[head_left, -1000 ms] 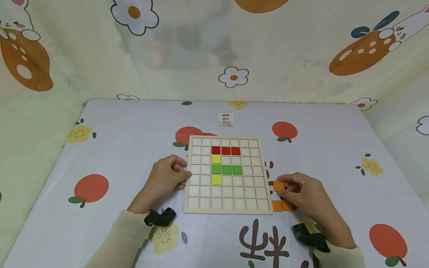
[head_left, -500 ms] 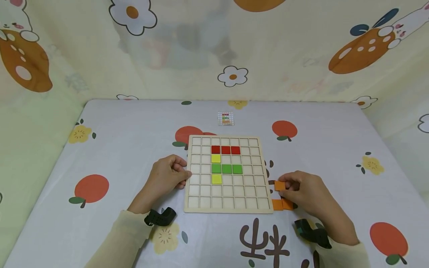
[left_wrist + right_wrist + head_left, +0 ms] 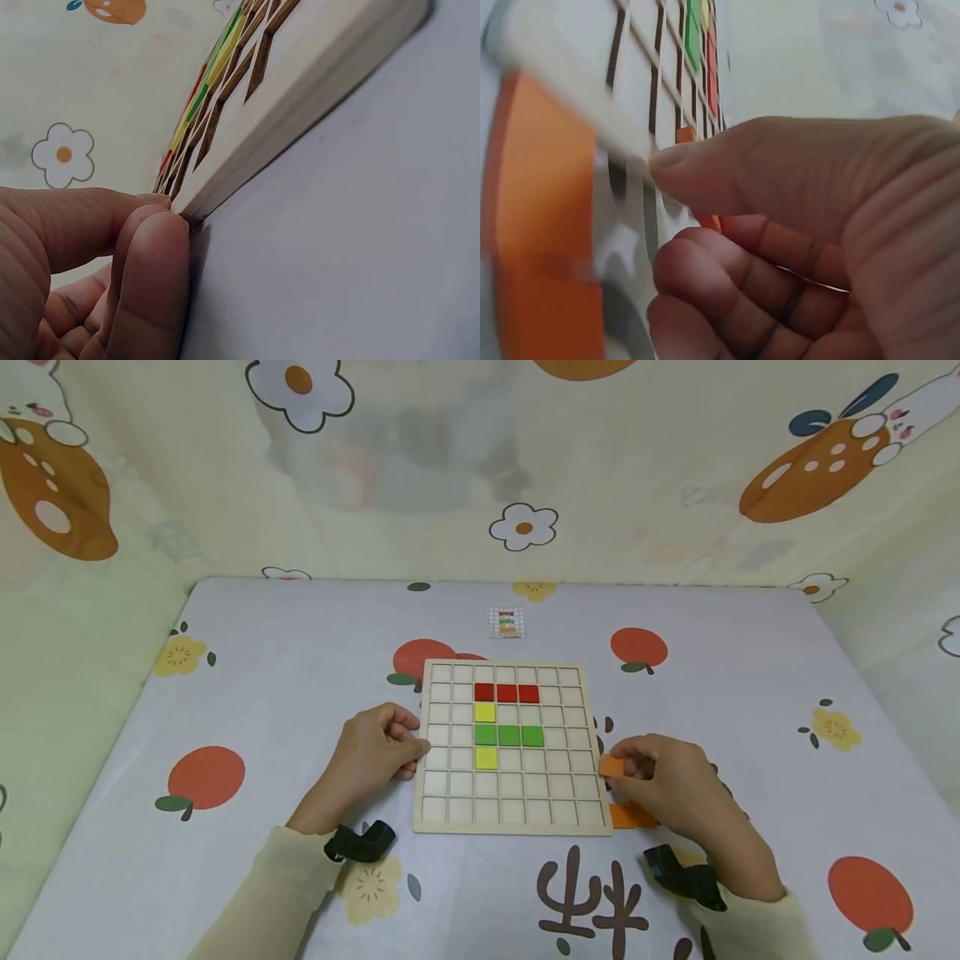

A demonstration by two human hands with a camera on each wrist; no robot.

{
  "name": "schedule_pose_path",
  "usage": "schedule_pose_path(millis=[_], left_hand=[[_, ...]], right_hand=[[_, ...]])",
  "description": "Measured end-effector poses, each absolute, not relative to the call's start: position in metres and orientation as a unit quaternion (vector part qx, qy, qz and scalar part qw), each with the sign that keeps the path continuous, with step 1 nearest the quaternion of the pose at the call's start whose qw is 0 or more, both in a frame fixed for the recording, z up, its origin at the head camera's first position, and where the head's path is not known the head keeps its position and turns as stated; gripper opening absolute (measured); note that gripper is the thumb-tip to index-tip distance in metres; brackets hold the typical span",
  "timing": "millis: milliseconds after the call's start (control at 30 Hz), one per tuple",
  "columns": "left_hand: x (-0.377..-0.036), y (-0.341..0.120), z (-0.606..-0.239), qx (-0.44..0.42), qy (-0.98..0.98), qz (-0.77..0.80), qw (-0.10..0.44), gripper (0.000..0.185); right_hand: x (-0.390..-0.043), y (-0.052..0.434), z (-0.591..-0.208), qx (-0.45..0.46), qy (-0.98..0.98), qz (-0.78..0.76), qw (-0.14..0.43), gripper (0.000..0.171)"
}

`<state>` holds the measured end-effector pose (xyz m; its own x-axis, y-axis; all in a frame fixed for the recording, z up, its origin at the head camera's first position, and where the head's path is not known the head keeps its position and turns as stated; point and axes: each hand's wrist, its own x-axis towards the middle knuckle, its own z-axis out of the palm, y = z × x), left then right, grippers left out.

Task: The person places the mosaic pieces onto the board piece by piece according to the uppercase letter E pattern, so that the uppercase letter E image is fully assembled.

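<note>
Now R hand pinches orange tile at grid board right edge; L hand grips board's left edge.

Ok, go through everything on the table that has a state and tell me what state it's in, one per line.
Wooden grid board: flat on the table, mostly unfilled.
Red tiles: three seated in a row.
Green tiles: three seated in a row.
Yellow tiles: two seated, apart.
Held orange tile: pinched, at the board's right edge.
Loose orange tiles: lying beside the board.
Left hand: holding the board's left edge.
Right hand: pinching the tile.
</note>
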<state>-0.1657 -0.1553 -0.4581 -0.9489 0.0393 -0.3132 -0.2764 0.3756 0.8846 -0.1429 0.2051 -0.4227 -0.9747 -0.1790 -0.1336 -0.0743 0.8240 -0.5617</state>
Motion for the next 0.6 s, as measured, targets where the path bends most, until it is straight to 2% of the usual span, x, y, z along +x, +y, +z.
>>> schedule_pose_path(millis=[600], left_hand=[[-0.166, -0.156, -0.456, -0.077, 0.819, 0.55, 0.145, 0.025]], right_hand=[[-0.142, 0.131, -0.427, -0.115, 0.927, -0.339, 0.11, 0.022]])
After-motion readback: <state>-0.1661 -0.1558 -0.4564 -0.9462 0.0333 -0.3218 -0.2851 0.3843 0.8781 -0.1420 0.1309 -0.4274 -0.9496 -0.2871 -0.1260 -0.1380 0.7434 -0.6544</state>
